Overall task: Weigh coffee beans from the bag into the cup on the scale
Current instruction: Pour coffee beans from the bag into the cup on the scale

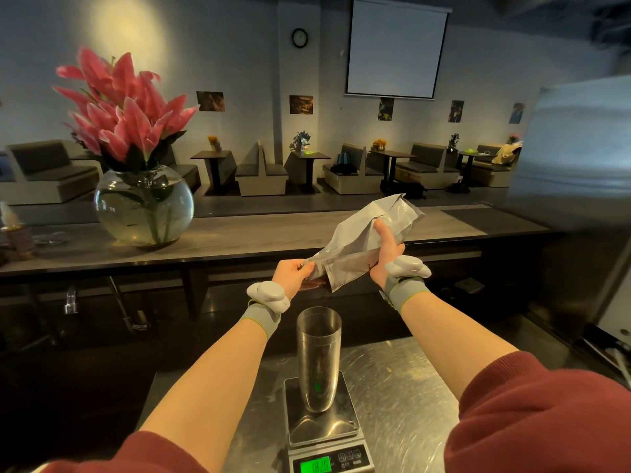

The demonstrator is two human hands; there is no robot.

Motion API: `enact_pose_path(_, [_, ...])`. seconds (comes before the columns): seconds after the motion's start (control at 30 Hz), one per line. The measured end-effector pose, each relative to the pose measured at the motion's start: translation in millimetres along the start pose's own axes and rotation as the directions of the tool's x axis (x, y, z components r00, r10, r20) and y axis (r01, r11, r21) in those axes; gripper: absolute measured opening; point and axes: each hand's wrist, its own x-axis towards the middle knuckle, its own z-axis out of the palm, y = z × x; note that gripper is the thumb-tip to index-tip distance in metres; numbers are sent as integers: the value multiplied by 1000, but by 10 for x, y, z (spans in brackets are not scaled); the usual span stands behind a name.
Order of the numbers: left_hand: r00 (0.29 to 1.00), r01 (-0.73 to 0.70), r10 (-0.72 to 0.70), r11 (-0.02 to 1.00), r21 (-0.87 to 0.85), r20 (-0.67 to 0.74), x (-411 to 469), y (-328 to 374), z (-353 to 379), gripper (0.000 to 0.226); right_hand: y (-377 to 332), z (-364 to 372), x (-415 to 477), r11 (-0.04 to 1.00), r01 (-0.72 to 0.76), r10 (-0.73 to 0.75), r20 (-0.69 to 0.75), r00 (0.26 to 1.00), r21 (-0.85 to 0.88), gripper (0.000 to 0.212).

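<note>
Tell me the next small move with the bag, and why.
Probably lower the bag's mouth over the metal cup. Both the left hand and right hand hold the gray coffee bag tilted, its low end above and beyond the cup on the scale, not yet over its rim.

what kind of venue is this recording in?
Likely a café or bar, seen from behind the counter: booth seats with small tables along the far wall, a long bar counter, and a scale on a steel worktop.
</note>
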Motion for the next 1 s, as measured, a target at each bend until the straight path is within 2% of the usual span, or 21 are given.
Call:
enact_pose_path(0.2, [1000,8,-8,1000,3,20,-7,-26,1,33,11,6,14,999,-4,3,3,1000,49,92])
enact_pose_path(0.57, [1000,-1,1,1000,-5,25,-30,-7,16,32,19,-10,20,1000,2,-2,-11,1000,-3,96])
enact_pose_path(1.0, [1000,-5,5,1000,-5,11,-14,-29,12,34,7,-4,-1,1000,0,0,-2,1000,16,95])
